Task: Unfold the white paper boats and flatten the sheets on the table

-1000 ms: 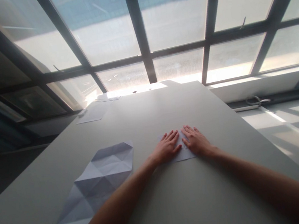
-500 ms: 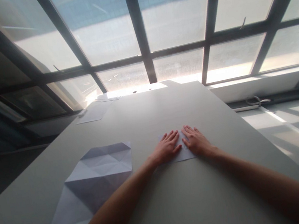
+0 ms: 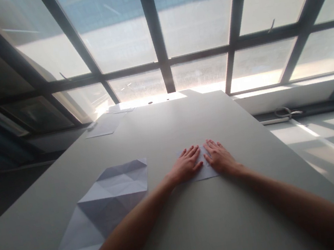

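A small white sheet of paper (image 3: 208, 172) lies flat on the pale table (image 3: 168, 133), mostly covered by my hands. My left hand (image 3: 187, 164) rests on its left part with the fingers stretched out. On the right part lies my right hand (image 3: 219, 157), palm down and fingers spread. The two hands are close together, with a strip of the sheet showing between them. To the left, a larger creased sheet of paper (image 3: 113, 188) stands slightly raised along its folds; my left forearm passes over its near right side.
At the far left corner of the table lie flat papers (image 3: 103, 124) with a small light object on them. Large dark-framed windows (image 3: 155, 29) rise behind the table. A coiled cable (image 3: 284, 112) sits beyond the right edge, by the sunlit floor.
The larger creased sheet has shifted slightly to the right at its left edges. Both hands have stayed almost in place on the small sheet.
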{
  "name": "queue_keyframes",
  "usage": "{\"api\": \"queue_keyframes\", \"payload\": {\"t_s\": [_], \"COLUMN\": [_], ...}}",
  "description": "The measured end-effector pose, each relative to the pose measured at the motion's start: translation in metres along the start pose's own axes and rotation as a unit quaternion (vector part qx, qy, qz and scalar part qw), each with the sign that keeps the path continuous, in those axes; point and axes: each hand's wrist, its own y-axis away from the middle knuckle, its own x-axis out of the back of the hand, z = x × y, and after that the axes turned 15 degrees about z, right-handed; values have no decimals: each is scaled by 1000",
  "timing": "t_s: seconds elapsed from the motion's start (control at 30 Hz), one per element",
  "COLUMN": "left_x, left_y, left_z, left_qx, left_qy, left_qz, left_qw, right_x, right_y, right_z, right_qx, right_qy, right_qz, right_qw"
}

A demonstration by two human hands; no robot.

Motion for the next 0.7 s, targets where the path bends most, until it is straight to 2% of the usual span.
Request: {"api": "queue_keyframes", "payload": {"t_s": [0.6, 0.7], "left_x": [-4, -3], "left_y": [1, 0], "left_z": [-3, -1], "left_qx": [-9, -7], "left_qy": [3, 9], "left_qz": [13, 18], "left_qw": [1000, 1000], "right_x": [2, 5], "right_y": [0, 0], "right_z": [0, 1], "right_qx": [2, 46], "right_qy": [-8, -39], "right_qz": [1, -8], "right_qw": [1000, 998]}}
